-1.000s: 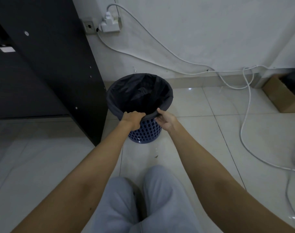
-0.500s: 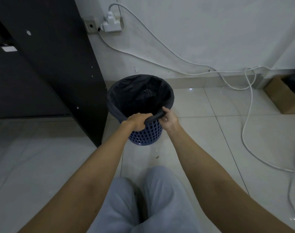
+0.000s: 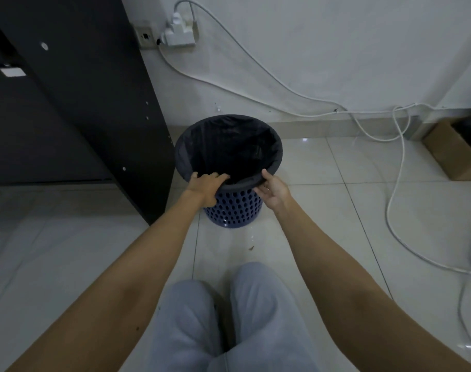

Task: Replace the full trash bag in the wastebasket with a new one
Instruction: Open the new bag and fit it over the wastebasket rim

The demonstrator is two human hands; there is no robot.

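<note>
Round blue perforated plastic wastebasket (image 3: 233, 210) stands on glossy pale floor tiles (image 3: 336, 210), lined with a thin black plastic trash bag (image 3: 186, 157). Left hand (image 3: 206, 187) lies over the near rim, fingers curled on the bag edge; right hand (image 3: 272, 187) pinches it.

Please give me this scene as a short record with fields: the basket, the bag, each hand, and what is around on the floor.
wastebasket: blue perforated wastebasket, upright on the tiled floor, beside a dark cabinet
bag: black trash bag lines it, edge folded over the rim
left hand: left hand lies over the near rim, fingers on the bag edge
right hand: right hand at the near rim, thumb on the bag edge
surroundings: white cables along wall and floor; cardboard box at far right
contents: too dark to tell
</note>
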